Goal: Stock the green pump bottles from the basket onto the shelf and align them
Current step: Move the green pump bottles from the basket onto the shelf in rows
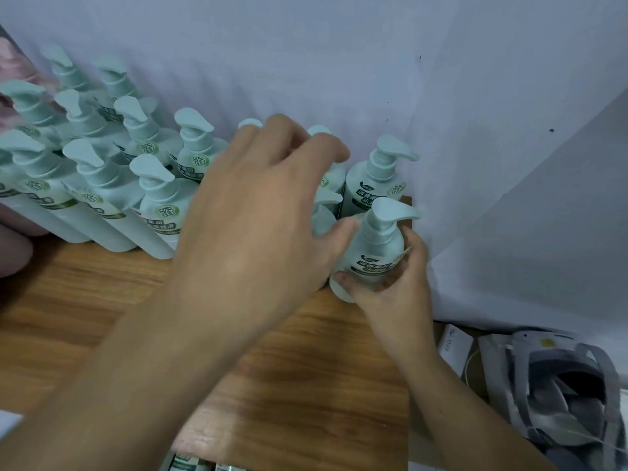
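Several pale green pump bottles [159,195] stand in rows on the wooden shelf [102,300], filling its back left. My right hand [397,287] grips one more green bottle [373,246] by its lower body at the shelf's right end, upright, just in front of another bottle [377,185] by the wall. My left hand [265,212] reaches over the middle bottles. Its bent fingers lie on their pump tops and hide them, and its thumb touches the held bottle's left side. The hand is blurred.
A white cloth [475,130] hangs behind and to the right of the shelf. Below the right end sit a white box [453,348] and a heap of grey straps [560,385]. More green bottle tops [190,465] peek in at the bottom edge.
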`<control>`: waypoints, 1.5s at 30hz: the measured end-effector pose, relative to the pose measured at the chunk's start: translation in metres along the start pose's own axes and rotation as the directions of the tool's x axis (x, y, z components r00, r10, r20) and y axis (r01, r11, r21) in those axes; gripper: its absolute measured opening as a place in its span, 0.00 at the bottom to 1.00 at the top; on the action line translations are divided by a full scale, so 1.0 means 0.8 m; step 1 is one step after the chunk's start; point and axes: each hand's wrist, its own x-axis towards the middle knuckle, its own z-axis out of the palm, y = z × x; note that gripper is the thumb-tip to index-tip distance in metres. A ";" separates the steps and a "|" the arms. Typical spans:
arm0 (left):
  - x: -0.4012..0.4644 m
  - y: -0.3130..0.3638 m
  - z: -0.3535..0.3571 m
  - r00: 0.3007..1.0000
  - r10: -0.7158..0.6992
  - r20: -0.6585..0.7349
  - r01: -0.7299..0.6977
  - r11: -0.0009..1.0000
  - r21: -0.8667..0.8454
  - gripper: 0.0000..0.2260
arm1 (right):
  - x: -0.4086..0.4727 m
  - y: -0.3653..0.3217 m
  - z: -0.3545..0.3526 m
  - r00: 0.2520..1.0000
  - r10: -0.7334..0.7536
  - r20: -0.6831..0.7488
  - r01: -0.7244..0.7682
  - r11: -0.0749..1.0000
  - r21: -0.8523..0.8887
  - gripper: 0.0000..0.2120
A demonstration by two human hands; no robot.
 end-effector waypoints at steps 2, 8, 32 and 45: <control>0.033 -0.008 0.008 0.969 0.000 0.248 -0.046 0.983 0.180 0.25 | 0.004 -0.003 0.001 1.000 0.006 -0.003 -0.006 1.000 -0.026 0.47; 0.069 -0.032 0.040 0.873 0.036 0.486 -0.231 0.909 0.348 0.14 | 0.005 -0.002 0.003 1.000 -0.012 -0.007 0.011 0.997 -0.078 0.46; 0.095 -0.075 0.057 0.774 0.181 0.607 -0.322 0.937 0.132 0.15 | 0.005 0.005 0.001 1.000 -0.027 -0.009 0.025 0.992 -0.121 0.45; 0.094 -0.085 0.076 0.760 0.205 0.616 -0.334 0.937 0.100 0.17 | 0.013 0.014 -0.008 0.998 0.013 0.066 0.002 0.975 -0.221 0.51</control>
